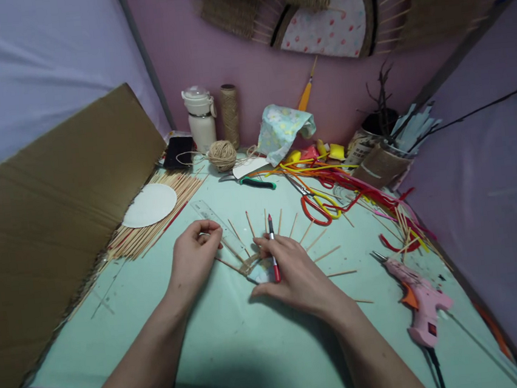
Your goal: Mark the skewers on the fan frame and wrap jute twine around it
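My left hand (198,253) is closed, thumb and forefinger pinching at the outer end of a thin wooden stick (232,248). Beside those fingers a clear ruler (210,214) lies slanted on the table. A red marker pen (275,265) is held between the fingers of my right hand (293,270), tip pointing away from me. That hand also rests over a small half-round craft piece (259,271) with a brown band and pale patterned middle, hiding part of it. Thin sticks (280,221) fan out from the piece like rays.
A pink glue gun (417,300) lies at right. Scissors (317,206), green-handled pliers (257,183), a twine ball (222,155) and coloured pipe cleaners (343,176) sit behind. At left, a white oval (150,205) rests on many sticks (139,239) beside a cardboard panel (57,189).
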The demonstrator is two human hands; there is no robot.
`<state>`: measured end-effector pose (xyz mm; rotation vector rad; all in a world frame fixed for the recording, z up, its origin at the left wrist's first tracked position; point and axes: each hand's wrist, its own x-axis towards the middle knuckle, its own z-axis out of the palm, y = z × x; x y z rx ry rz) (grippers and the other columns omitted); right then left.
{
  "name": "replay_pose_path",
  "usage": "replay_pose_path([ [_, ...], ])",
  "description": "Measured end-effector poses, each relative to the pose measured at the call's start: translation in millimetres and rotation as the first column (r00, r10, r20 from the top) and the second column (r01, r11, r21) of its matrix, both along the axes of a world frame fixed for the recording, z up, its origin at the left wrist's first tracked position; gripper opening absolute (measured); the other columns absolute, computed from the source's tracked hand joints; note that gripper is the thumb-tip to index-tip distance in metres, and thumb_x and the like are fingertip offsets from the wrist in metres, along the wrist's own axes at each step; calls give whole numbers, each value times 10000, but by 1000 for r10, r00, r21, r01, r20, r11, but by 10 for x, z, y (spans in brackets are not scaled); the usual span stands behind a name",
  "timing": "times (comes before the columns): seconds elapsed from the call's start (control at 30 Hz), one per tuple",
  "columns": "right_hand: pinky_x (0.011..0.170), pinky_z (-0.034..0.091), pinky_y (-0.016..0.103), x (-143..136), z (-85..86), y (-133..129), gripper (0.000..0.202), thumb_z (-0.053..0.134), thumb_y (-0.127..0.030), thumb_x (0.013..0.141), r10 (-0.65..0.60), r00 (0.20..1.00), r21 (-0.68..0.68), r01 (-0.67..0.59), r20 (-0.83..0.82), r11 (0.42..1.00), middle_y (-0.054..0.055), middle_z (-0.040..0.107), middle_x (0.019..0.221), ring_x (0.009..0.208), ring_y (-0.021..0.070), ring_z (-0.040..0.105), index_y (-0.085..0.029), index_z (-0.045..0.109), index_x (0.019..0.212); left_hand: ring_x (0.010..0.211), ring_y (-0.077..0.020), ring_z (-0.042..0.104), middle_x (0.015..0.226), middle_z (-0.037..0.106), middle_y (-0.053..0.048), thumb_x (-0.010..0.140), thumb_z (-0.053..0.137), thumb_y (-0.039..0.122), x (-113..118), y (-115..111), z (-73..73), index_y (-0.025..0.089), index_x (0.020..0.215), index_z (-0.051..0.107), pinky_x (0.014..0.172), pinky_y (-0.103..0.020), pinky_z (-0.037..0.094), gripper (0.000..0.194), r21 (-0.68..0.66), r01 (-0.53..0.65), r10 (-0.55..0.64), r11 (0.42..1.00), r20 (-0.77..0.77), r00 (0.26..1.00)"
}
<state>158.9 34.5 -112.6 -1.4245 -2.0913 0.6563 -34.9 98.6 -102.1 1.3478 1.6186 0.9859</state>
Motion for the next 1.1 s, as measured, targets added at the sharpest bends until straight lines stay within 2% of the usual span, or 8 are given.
replay_pose_path([
  [0.03, 971, 393, 425, 6, -1, -7, 670, 798, -392, 674, 20, 999, 0, -20, 40, 1000, 99, 621, 1160, 1108, 272, 527, -191, 516, 1247, 551, -147, 575, 588, 595, 17, 703, 609, 345, -4, 2, -2, 171, 830, 614, 539, -254, 434, 216, 6, -1, 1, 1000, -7, 1000],
  [0.13, 1002, 369, 433, 3, -23, -18, 570, 759, -299, 692, 20, 992, 10, -21, 128, 1000, 119, 579, 1238, 1114, 265, 517, -170, 526, 1195, 578, -152, 588, 628, 616, 5, 710, 608, 350, -7, 0, -11, 171, 835, 625, 549, -254, 430, 219, 12, -6, 7, 1000, -43, 999],
  [0.23, 967, 394, 415, -34, -52, -14, 490, 705, -261, 715, -16, 984, 20, 13, 175, 1000, 117, 600, 1156, 1085, 261, 531, -158, 527, 1160, 604, -161, 598, 657, 633, -4, 722, 594, 354, -4, -7, -24, 172, 840, 634, 579, -261, 437, 220, 2, 11, -11, 1000, -86, 996],
  [0.37, 886, 429, 405, -129, -85, -13, 375, 676, -302, 744, -116, 965, 61, 105, 236, 993, 122, 616, 1069, 1057, 282, 534, -165, 546, 1068, 664, -172, 604, 734, 666, -14, 717, 589, 346, -26, 1, -62, 178, 852, 658, 637, -273, 440, 226, -4, 58, -58, 998, -192, 980],
  [0.57, 802, 440, 394, -234, -123, -44, 248, 621, -298, 792, -227, 936, 117, 202, 269, 972, 133, 628, 1018, 987, 289, 544, -181, 541, 996, 654, -165, 583, 702, 650, 4, 712, 588, 322, -71, 23, -116, 191, 836, 660, 650, -271, 432, 195, -2, 108, -103, 994, -311, 945],
  [1.1, 801, 437, 392, -230, -109, -50, 260, 642, -309, 794, -230, 929, 87, 213, 292, 973, 122, 622, 1017, 988, 290, 537, -181, 536, 995, 660, -164, 593, 712, 655, -7, 718, 597, 331, -24, 2, -189, 175, 824, 661, 641, -276, 441, 199, -46, 186, -192, 981, -274, 942],
])
